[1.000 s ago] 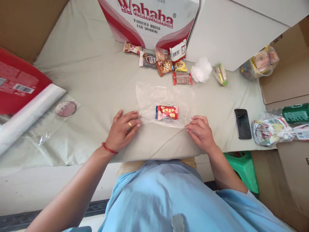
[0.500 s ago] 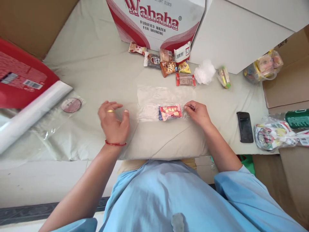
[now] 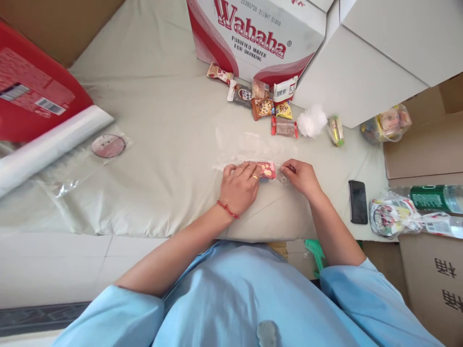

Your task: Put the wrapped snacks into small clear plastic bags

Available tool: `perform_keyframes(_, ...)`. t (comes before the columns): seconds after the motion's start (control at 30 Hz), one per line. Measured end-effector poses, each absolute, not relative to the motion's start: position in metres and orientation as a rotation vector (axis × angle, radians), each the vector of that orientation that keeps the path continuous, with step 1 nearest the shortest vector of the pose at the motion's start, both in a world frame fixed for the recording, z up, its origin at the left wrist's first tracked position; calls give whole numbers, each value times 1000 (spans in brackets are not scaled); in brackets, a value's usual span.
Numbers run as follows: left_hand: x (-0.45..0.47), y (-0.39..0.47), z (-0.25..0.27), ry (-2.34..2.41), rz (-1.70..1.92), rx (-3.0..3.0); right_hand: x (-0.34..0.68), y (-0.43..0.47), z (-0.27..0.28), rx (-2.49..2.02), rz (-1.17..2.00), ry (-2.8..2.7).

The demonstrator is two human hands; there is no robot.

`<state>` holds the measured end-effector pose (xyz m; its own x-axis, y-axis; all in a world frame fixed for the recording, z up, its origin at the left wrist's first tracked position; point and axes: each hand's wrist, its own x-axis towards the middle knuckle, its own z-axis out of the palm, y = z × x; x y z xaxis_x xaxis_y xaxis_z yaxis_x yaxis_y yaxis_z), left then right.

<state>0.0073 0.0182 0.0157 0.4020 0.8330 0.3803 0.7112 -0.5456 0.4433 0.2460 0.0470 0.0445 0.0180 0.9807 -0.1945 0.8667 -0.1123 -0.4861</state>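
A red snack packet (image 3: 268,169) lies inside a clear plastic bag (image 3: 243,148) spread flat on the cloth in front of me. My left hand (image 3: 240,185), with a ring and a red cord at the wrist, covers the packet's left part. Its fingers are close together and bent down over packet and bag; the thumb is hidden. Just right of the packet, my right hand (image 3: 298,176) pinches the bag's right end between thumb and fingers. Something small and dark shows within its curled fingers, too small to name.
Several wrapped snacks (image 3: 263,107) and a white crumpled ball (image 3: 312,121) lie before a Wahaha box (image 3: 253,41). On the right are a phone (image 3: 358,202) and a bottle (image 3: 434,197). A plastic film roll (image 3: 54,147) and a round pinkish item (image 3: 108,145) lie left.
My left hand has moved right, from bare cloth onto the red packet, and its fingers have come together. My right hand still pinches the bag's end. The whole view has shifted slightly.
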Motion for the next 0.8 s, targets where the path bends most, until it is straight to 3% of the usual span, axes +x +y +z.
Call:
perform_keyframes(0.23, -6, 25, 2, 1414, 874, 2405, 227, 107, 86, -1915, 252, -2316)
perform_keyframes(0.4, -4, 24, -3, 1394, 920, 2445, 175, 152, 73, -1893, 300, -2533)
perform_keyframes(0.63, -4, 23, -2, 1388, 876, 2432, 174, 163, 72, -1933, 654, -2514)
perform_keyframes(0.8, -3, 22, 0, 1384, 822, 2406, 177, 126, 107, -1612, 469, -2609)
